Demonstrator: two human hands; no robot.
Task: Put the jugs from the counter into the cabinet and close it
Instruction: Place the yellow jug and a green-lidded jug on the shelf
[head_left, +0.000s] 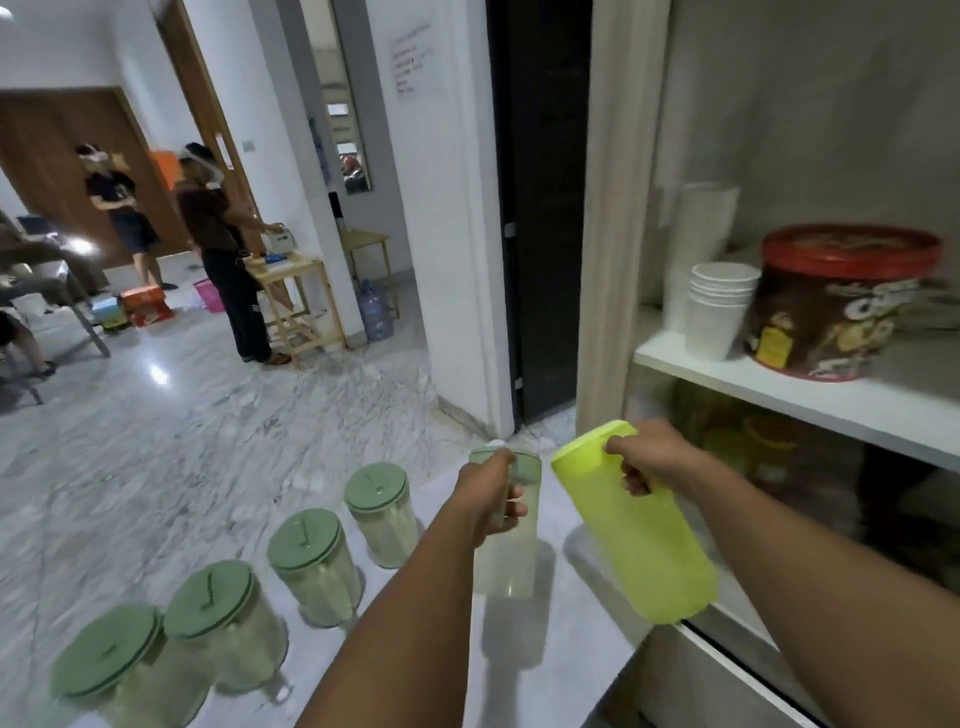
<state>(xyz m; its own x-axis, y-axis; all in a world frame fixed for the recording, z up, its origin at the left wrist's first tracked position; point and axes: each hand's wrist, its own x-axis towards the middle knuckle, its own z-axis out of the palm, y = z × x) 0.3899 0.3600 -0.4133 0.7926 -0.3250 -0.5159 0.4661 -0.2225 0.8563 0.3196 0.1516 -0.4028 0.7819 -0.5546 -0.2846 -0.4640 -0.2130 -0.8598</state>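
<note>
From where I sit, very little can be read. The red-lidded tub (831, 306) on the cabinet shelf (779, 384), at about two o'clock, carries big rounded white letters across its brown side, but motion blur smears them; I can make out something like a "C" and an "O" and no full word. A small yellow label low on the tub's left side is too blurred to read. At about twelve o'clock, a white sheet (415, 65) on the wall bears several lines of red and dark writing, too small and soft for me to read.
</note>
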